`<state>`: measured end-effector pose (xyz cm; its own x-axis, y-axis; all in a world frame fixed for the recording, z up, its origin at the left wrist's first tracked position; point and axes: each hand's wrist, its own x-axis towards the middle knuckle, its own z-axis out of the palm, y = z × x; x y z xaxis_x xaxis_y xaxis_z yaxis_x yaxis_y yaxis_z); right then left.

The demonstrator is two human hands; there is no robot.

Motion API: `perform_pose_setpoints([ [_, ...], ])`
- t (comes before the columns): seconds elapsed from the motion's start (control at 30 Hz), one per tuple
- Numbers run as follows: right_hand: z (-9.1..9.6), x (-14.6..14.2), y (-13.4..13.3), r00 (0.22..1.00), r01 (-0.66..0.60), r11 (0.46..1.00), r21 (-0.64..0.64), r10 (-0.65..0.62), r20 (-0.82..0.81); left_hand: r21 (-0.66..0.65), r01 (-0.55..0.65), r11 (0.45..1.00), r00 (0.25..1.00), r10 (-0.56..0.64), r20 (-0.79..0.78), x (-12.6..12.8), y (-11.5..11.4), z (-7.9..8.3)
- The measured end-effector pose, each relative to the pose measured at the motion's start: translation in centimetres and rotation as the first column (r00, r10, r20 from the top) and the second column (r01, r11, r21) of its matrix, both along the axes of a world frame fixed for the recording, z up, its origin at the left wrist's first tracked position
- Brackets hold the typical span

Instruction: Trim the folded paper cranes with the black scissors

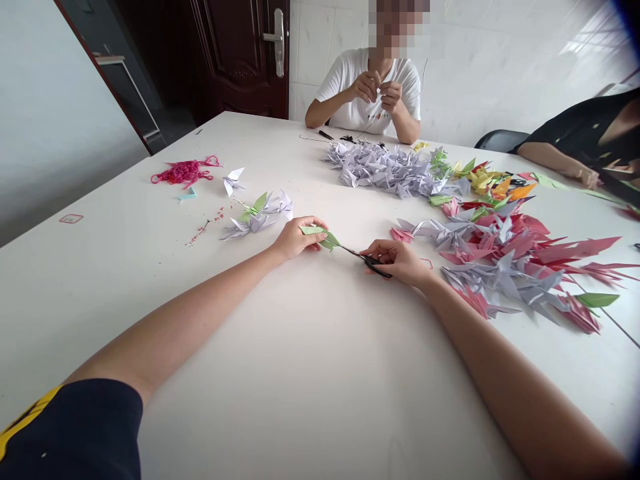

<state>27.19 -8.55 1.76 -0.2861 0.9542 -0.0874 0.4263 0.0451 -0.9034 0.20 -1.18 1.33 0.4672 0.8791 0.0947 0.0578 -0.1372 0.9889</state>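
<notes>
Between the thumb and fingers of my left hand [299, 239] is a green folded paper piece [327, 242], shaped like a leaf or a crane. My right hand [400, 260] is closed around the black handles of a pair of scissors [377, 267]. The blades point left and their tips meet the right end of the green paper. Whether they have cut into it I cannot tell. Just beyond my left hand lies a small group of pale lilac folded paper cranes [255, 222] with a bit of green among them.
A large heap of lilac paper cranes [385, 167] lies at the far side. Pink and lilac cranes [530, 247] spread on the right. Pink yarn [183, 172] sits at left. Across the white table [280, 373], one person [373, 93] works with both hands; another person [580, 147] sits at right.
</notes>
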Motion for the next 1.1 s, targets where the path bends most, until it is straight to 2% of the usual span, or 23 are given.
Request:
perform_pose_setpoints([
  [1.1, -0.02, -0.28, 0.09, 0.998, 0.030, 0.999, -0.025, -0.031, -0.046, 0.047, -0.024, 0.999, 0.998, 0.027, -0.063, 0.09, -0.05, -0.08],
])
